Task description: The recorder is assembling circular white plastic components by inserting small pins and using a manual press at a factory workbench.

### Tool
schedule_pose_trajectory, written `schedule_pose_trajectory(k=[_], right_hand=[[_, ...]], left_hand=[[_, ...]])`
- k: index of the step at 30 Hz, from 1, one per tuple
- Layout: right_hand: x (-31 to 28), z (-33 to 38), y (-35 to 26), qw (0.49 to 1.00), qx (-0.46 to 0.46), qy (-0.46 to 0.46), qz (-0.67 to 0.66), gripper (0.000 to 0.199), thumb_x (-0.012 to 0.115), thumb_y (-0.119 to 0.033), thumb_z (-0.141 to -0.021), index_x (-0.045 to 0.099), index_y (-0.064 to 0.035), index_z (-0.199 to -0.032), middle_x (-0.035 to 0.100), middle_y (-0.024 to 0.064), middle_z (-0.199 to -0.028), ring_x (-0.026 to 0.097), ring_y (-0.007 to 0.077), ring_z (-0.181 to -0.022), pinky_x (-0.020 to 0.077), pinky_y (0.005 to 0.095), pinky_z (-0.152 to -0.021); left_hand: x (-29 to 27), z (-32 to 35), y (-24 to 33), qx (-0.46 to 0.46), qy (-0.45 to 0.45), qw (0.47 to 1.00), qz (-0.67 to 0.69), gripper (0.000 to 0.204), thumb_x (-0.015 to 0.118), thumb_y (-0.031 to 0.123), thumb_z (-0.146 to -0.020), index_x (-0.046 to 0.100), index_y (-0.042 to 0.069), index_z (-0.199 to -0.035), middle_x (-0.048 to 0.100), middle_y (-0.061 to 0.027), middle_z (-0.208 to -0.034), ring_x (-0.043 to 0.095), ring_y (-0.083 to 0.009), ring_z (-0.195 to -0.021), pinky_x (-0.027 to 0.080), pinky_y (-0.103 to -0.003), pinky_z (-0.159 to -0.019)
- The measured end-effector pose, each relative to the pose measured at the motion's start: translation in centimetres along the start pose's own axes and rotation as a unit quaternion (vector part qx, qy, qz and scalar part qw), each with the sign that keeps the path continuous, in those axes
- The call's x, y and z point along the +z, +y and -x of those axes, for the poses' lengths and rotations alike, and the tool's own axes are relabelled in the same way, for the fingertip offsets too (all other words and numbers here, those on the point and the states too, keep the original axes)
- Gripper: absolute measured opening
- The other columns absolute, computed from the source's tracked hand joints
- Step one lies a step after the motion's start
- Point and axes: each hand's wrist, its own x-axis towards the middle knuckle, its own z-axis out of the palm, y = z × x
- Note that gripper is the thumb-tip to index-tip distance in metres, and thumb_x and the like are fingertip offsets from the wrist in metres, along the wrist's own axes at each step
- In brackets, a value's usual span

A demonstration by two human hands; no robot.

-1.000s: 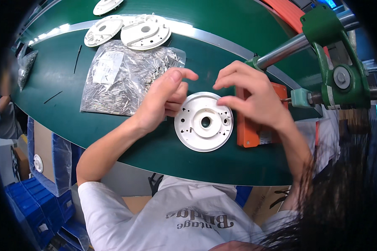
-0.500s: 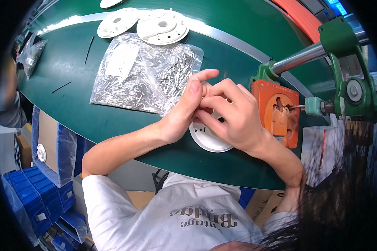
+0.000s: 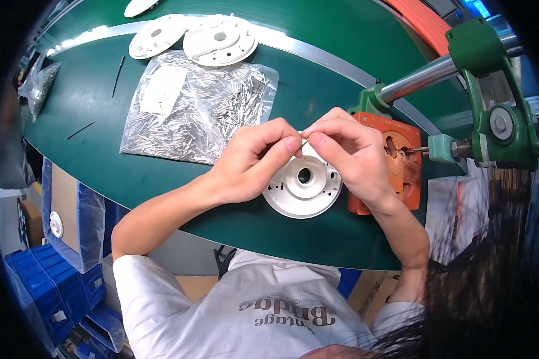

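Note:
A white round plastic disc (image 3: 302, 206) with a raised hub and a central hole lies on the green table in front of me. Over its far edge, my left hand (image 3: 254, 155) and my right hand (image 3: 358, 152) meet with thumbs and forefingers pinched. A thin sliver seems to show between the fingertips, too small to name. Beyond my left hand, a clear plastic bag (image 3: 182, 128) full of thin metal pins lies flat, with a white label on it. To the right of my right hand sits an orange fixture block (image 3: 414, 182) with a shaped recess.
A green press (image 3: 497, 128) with a steel column rises at the right, its tip over the fixture. Several more white discs (image 3: 220, 45) lie behind the bag. Two thin dark rods (image 3: 118, 76) rest at the left. Blue crates (image 3: 54, 281) stand below the table's left edge.
My hands have come down from a raised, overlapping pose to fingertips meeting in a pinch, uncovering the disc's hub. The whole view has shifted slightly.

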Motion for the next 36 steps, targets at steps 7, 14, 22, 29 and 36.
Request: schedule_pose_trajectory(k=[7, 14, 22, 29, 36], right_hand=[[-0.9, 0.4, 0.7, 1.000, 0.005, -0.006, -0.001, 0.009, 0.074, -0.004, -0.086, 0.074, -0.0002, -0.094, 0.061, 0.0015, -0.090, 0.051, 0.0024, -0.069, 0.0398, 0.0182, -0.060], [-1.8, 0.8, -0.8, 0.985, -0.067, -0.027, 0.156, 0.009, 0.077, -0.001, -0.081, 0.072, -0.0005, -0.088, 0.061, 0.0024, -0.084, 0.052, 0.0052, -0.067, 0.0401, 0.0196, -0.058], [-2.9, 1.0, -0.2, 0.870, -0.197, -0.115, 0.437, 0.015, 0.080, -0.004, -0.072, 0.073, -0.0060, -0.086, 0.062, 0.0039, -0.082, 0.058, 0.0171, -0.067, 0.0393, 0.0291, -0.056], [-2.5, 0.0, 0.3, 0.822, -0.260, -0.156, 0.483, 0.014, 0.075, -0.008, -0.068, 0.068, -0.0097, -0.080, 0.059, -0.0007, -0.078, 0.057, 0.0160, -0.065, 0.0363, 0.0316, -0.056], [-2.8, -0.7, 0.3, 0.830, -0.237, -0.215, 0.457, 0.017, 0.076, -0.009, -0.069, 0.070, -0.0095, -0.085, 0.060, -0.0009, -0.080, 0.057, 0.0161, -0.066, 0.0372, 0.0319, -0.056]], left_hand=[[0.5, 0.0, -0.7, 0.014, -0.022, 1.000, 0.014, 0.015, 0.055, 0.013, -0.102, 0.062, 0.002, -0.096, 0.061, -0.0031, -0.072, 0.052, -0.0080, -0.063, 0.043, -0.026, -0.057], [-0.2, -0.3, 0.2, 0.031, -0.074, 0.992, -0.093, 0.018, 0.060, 0.020, -0.099, 0.060, 0.003, -0.104, 0.066, -0.0118, -0.071, 0.066, -0.0255, -0.060, 0.049, -0.037, -0.054], [-1.0, -0.5, -1.2, 0.064, -0.032, 0.872, -0.485, 0.027, 0.068, 0.031, -0.090, 0.059, 0.005, -0.088, 0.064, -0.0120, -0.067, 0.066, -0.0321, -0.062, 0.050, -0.043, -0.052], [-0.9, -0.4, -1.8, 0.052, -0.005, 0.880, -0.471, 0.031, 0.070, 0.032, -0.088, 0.058, 0.005, -0.079, 0.063, -0.0105, -0.064, 0.066, -0.0290, -0.061, 0.050, -0.041, -0.050], [-0.9, -0.1, -1.9, 0.026, -0.005, 0.877, -0.479, 0.032, 0.069, 0.036, -0.090, 0.059, 0.007, -0.082, 0.064, -0.0083, -0.067, 0.064, -0.0298, -0.059, 0.047, -0.041, -0.049]])
